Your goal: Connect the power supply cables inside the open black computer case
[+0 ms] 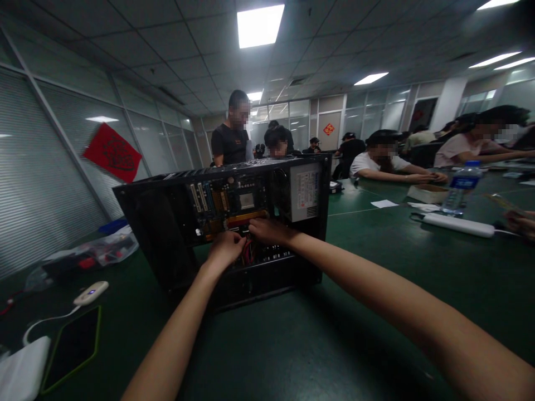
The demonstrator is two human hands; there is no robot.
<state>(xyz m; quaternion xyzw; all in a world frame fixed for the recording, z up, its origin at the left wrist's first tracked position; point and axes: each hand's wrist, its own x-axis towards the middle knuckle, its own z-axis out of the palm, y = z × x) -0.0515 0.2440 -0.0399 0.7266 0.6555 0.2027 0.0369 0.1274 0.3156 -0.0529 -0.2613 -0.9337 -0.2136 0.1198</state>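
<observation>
An open black computer case (267, 289) lies on its side in front of me, with its inside facing me. Within it I see a motherboard (208, 201), a processor socket (246, 200) and a silver power supply (305, 192). My left hand (225, 248) reaches in at the lower middle, fingers closed beside a bundle of red and yellow cables (248, 252). Just right of it, my right hand (270, 230) is closed at the board's lower edge, below the memory slots (247, 218). What either set of fingertips pinches is too dark and small to make out.
Left on the green table (267, 356) lie a phone (73, 348), a white power bank (25, 367), a small white device (91, 292) and a plastic bag (92, 253). Rightward are a water bottle (461, 189), a power strip (460, 224) and a box (427, 193). Several people are beyond.
</observation>
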